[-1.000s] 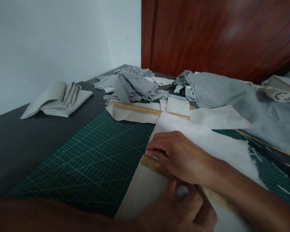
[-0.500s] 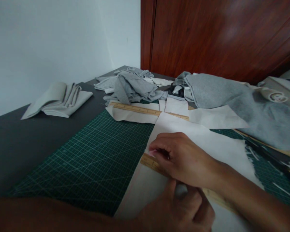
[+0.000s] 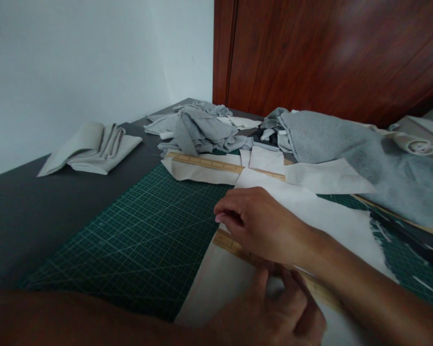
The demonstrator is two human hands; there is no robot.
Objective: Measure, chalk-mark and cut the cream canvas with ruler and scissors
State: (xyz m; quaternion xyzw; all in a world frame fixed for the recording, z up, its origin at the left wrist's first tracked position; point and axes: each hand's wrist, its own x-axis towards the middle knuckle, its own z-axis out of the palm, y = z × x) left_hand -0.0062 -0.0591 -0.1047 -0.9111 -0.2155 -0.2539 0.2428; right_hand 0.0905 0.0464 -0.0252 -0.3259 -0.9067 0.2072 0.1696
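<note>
White cloth [image 3: 216,283] with a faint pink line along its left edge lies on the green cutting mat [image 3: 144,230]. Across the cloth runs a wooden ruler [image 3: 225,241], partly covered by my hands. My left hand [image 3: 274,307] rests low on the cloth, its bent fingers holding the ruler down near its middle. My right hand [image 3: 256,223] crosses above it, closed in a pinch just past the ruler's left end. A small pink bit [image 3: 219,217], which looks like tailor's chalk, shows at its fingertips and is mostly hidden.
Beyond the cloth, a second wooden ruler [image 3: 205,163] lies over white cloth strips. Grey cloth scraps [image 3: 202,129] are heaped behind it. Larger grey fabric [image 3: 332,134] spreads at the right, near dark scissors [image 3: 418,245]. Folded pale cloth [image 3: 94,149] sits at the left.
My right hand has moved slightly left and away from me, past the cloth's left edge. My left hand stays on the ruler. The view has shifted a little.
</note>
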